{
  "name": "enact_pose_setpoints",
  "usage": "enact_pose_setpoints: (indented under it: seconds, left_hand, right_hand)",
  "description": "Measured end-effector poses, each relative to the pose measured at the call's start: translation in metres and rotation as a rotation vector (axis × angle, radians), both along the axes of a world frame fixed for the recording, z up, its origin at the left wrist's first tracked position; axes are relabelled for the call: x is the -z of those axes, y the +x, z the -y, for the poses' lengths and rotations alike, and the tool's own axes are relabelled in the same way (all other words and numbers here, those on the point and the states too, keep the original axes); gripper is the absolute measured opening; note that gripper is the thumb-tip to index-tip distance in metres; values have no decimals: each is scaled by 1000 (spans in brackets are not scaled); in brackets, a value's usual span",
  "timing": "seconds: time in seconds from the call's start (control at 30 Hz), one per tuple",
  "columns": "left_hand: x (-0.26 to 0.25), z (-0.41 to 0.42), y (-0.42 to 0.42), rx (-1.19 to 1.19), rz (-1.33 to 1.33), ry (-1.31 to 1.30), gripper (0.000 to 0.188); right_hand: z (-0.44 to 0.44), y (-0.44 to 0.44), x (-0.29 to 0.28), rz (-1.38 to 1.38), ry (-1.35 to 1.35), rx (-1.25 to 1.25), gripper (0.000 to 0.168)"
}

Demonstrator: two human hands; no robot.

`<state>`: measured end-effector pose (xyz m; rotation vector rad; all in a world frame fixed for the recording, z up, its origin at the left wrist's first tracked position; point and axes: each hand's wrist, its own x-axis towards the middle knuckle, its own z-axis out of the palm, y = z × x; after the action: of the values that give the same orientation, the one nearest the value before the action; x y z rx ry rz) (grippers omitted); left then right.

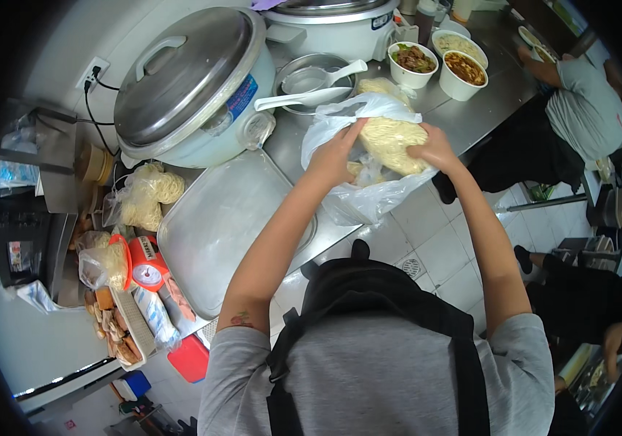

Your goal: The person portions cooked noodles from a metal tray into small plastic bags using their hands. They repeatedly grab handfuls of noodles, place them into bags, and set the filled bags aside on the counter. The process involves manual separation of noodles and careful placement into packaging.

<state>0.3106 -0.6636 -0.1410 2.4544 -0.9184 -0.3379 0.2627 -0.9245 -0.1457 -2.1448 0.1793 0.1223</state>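
Observation:
A white plastic bag (363, 204) sits at the edge of the steel counter, its mouth spread wide. At its left rim is my left hand (334, 155), holding the bag with fingertips against a bundle of pale noodles (393, 143) in clear plastic. My right hand (435, 150) grips that bundle from the right side, thumb pressed into it. Lower in the bag, more wrapped noodles (368, 173) show partly. Another noodle bag (384, 87) lies just behind on the counter.
Left of my hands are a metal tray (229, 218), a large rice cooker (196, 92) and a red scale (147, 264). Behind stand a steel bowl with ladles (311, 82) and food bowls (413, 64). Two people (583, 109) work at right.

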Motion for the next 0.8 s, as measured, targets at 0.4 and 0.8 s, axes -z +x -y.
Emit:
enact_pose_setpoints:
  seconds: [0.4, 0.8]
  left_hand:
    - [-33, -48, -40, -113, -460, -620, 82]
    - [-64, -165, -131, -851, 511, -616, 79]
  right_hand:
    - [-42, -27, -81, 372, 196, -63, 63]
    - [-281, -53, -30, -226, 1054, -208, 53]
